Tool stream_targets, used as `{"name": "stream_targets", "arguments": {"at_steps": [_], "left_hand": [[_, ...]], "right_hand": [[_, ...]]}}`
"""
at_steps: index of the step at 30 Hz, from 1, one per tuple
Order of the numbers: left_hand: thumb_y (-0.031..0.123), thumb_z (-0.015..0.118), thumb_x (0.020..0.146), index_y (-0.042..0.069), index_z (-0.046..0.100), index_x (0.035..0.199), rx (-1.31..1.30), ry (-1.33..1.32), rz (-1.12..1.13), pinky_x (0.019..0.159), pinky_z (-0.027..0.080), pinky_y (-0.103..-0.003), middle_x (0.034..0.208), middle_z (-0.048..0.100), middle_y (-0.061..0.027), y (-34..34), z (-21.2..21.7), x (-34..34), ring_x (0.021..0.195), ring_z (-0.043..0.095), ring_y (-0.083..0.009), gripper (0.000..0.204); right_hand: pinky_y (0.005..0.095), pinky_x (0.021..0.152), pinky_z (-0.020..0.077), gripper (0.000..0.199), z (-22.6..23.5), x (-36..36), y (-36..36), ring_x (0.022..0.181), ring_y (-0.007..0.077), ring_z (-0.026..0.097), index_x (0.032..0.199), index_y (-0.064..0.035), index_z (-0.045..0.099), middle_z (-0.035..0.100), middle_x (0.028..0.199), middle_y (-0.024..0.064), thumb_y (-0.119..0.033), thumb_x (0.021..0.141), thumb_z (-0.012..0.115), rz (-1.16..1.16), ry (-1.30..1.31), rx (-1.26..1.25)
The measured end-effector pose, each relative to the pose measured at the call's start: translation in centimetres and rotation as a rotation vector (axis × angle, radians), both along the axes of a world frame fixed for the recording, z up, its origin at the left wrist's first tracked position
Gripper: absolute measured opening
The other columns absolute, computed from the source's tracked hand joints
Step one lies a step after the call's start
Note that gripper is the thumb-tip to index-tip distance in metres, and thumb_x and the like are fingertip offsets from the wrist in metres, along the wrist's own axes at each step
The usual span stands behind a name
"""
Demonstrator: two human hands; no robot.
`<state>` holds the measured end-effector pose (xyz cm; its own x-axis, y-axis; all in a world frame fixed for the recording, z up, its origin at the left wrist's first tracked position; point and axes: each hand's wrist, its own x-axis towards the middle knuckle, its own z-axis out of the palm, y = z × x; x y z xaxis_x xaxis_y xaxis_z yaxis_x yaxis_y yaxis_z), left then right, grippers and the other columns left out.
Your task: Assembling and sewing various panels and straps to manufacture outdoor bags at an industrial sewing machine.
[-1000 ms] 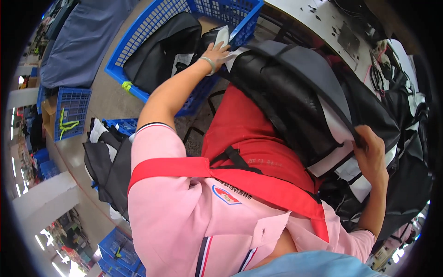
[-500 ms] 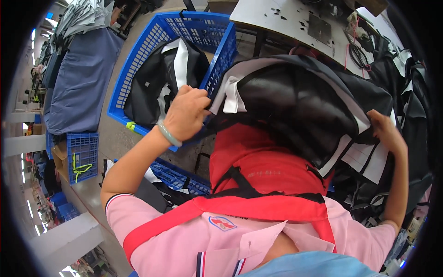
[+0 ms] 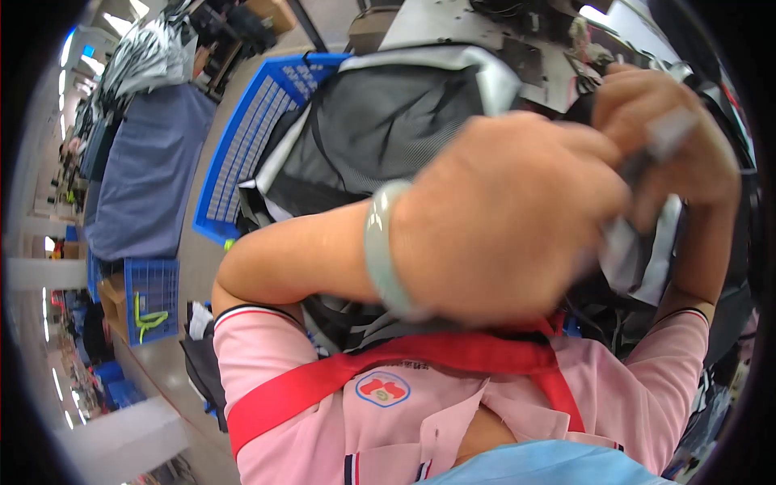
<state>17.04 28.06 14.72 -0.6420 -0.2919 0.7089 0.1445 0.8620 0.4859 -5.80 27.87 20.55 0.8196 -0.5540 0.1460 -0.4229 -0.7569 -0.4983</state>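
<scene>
My left hand [image 3: 509, 218], with a pale green bangle [image 3: 381, 246] at its wrist, is raised large in front of my chest and smeared by motion. Its fingers point right and are mostly hidden. Close by, my right hand [image 3: 667, 137] is bent inward with curled fingers; a small whitish-grey blur lies against it, too smeared to name. Behind the left hand, a black mesh fabric piece [image 3: 388, 121] with white and grey edging spreads across the blue plastic crate [image 3: 246, 153] and toward the table. The left hand covers part of it.
A white worktable [image 3: 420, 24] stands at the back. Black and white fabric pieces [image 3: 638, 259] pile up on the right. On the left are a stack under a blue-grey cover [image 3: 149, 170] and a smaller blue crate [image 3: 153, 295] with a neon-yellow tie.
Both hands came up and together on the right; before, they were apart, at the two ends of a black fabric piece across my lap. Black mesh fabric now spreads over the crate.
</scene>
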Motion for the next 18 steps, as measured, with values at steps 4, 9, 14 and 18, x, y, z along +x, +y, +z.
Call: {"name": "stream_targets", "arguments": {"at_steps": [4, 9, 14, 18], "left_hand": [[0.012, 0.071, 0.076, -0.003, 0.069, 0.089, 0.436, -0.453, 0.127, 0.061, 0.046, -0.026, 0.075, 0.065, -0.0084, -7.6, -5.0, -0.7, 0.067, 0.059, -0.0112, 0.021], [0.014, 0.070, 0.084, -0.003, 0.069, 0.097, 0.553, -0.623, 0.005, 0.069, 0.047, -0.022, 0.081, 0.066, -0.0017, -12.7, -5.6, -4.0, 0.076, 0.057, -0.0069, 0.021], [0.013, 0.069, 0.084, -0.002, 0.070, 0.094, 0.442, -0.507, 0.102, 0.068, 0.046, -0.023, 0.079, 0.066, -0.0020, -14.6, -4.2, -6.4, 0.073, 0.057, -0.0077, 0.018], [0.015, 0.070, 0.083, -0.002, 0.071, 0.091, 0.311, -0.417, 0.201, 0.065, 0.046, -0.023, 0.076, 0.065, -0.0013, -17.1, -5.1, -8.6, 0.070, 0.057, -0.0079, 0.019]], "right_hand": [[0.0267, 0.063, 0.0437, 0.023, -7.5, -1.5, -1.2, 0.065, 0.0090, 0.051, 0.086, -0.0005, 0.067, 0.057, 0.066, 0.0014, -0.021, 0.077, 0.073, -0.721, -0.109, 0.254], [0.0249, 0.061, 0.0408, 0.026, -10.3, -5.2, -2.8, 0.066, 0.0058, 0.050, 0.084, -0.0018, 0.067, 0.057, 0.068, -0.0027, -0.027, 0.081, 0.071, -0.815, -0.302, 0.286], [0.0232, 0.063, 0.0394, 0.031, -10.8, -7.3, -5.3, 0.068, 0.0046, 0.050, 0.088, -0.0025, 0.066, 0.058, 0.072, -0.0034, -0.033, 0.083, 0.070, -0.818, -0.364, 0.286], [0.0238, 0.062, 0.0365, 0.035, -10.7, -6.2, -6.6, 0.070, 0.0042, 0.048, 0.089, -0.0032, 0.067, 0.055, 0.071, -0.0037, -0.037, 0.081, 0.071, -0.817, -0.378, 0.278]]}}
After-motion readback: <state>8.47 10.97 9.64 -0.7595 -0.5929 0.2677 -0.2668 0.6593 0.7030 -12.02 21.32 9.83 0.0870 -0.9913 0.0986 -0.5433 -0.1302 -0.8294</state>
